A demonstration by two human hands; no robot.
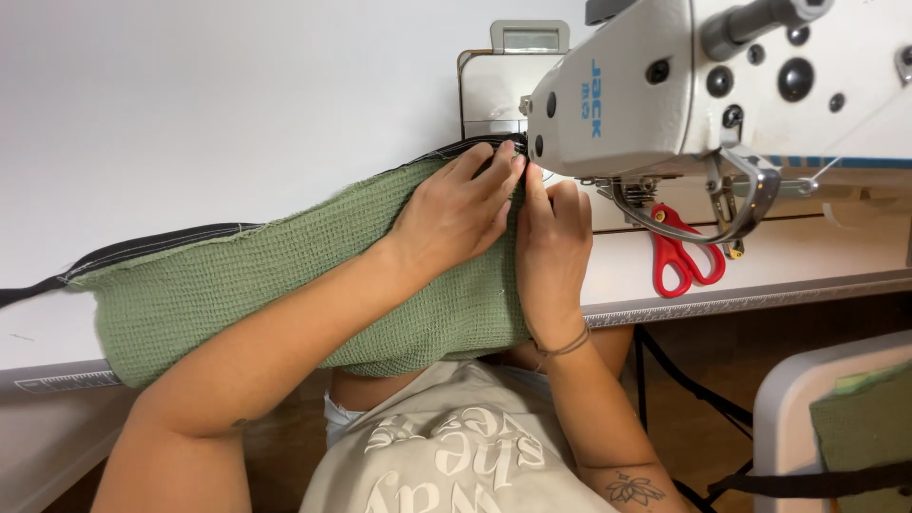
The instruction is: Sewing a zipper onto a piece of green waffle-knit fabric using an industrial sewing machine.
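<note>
A green waffle-weave cloth (190, 294) with a black strap edging (152, 244) lies across the white sewing table (142, 114) and hangs over its front edge. My left hand (456, 214) presses flat on the cloth, fingers reaching under the head of the white sewing machine (665, 85). My right hand (553, 247) rests beside it, fingertips pinching the cloth edge close to the needle area, which the machine head hides.
Red-handled scissors (679, 256) lie on the table under the machine arm. A metal knee-lift lever (731, 214) curves below the head. At lower right stands a white side table (798, 399) with another green cloth piece (869, 418) and a black strap.
</note>
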